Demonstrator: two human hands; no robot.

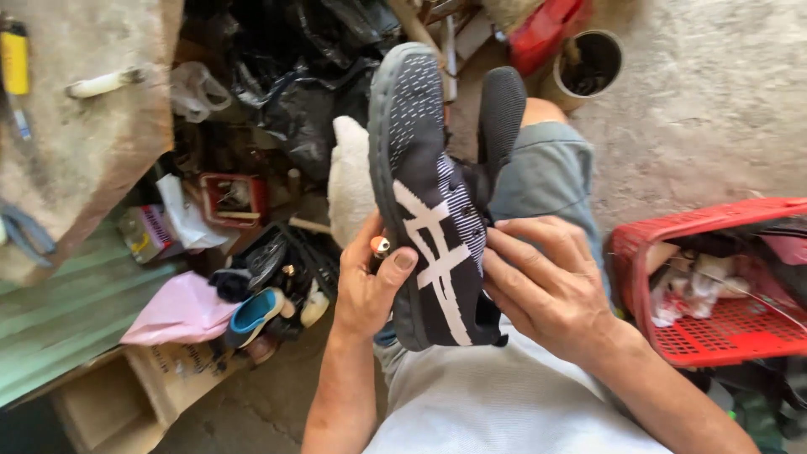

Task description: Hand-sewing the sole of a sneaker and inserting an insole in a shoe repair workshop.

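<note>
Holding a black sneaker (433, 210) up over the lap, both hands are working on it at the centre of the view. The shoe is lying on its side, toe pointing far, heel near, with white stripes crossing its side panel and a dotted white pattern running over the toe area. The left hand (370, 286) is gripping the sole edge from the left, thumb pressing on the dark upper; it is also pinching a small lighter (381, 246) with an orange body and metal top between its fingers. The right hand (546, 286) is lying against the right side of the shoe, fingers curled onto the lace area and closing on the upper.

A white cloth-like object (349, 185) is sitting just behind the shoe on the left. Grey-blue shorts (551, 172) are covering the knee just beyond the right hand.

A red plastic basket (714, 336) is standing on the right, holding crumpled white items. A round can (588, 63) is sitting on the concrete floor at far right. Black plastic bags (294, 92) are piling up at far centre. A pink bag (181, 311) and a blue-lined shoe (256, 311) are lying at near left, beside a small red box (234, 197). A yellow-handled tool (15, 67) is resting at far left on a worn board (84, 143).
</note>
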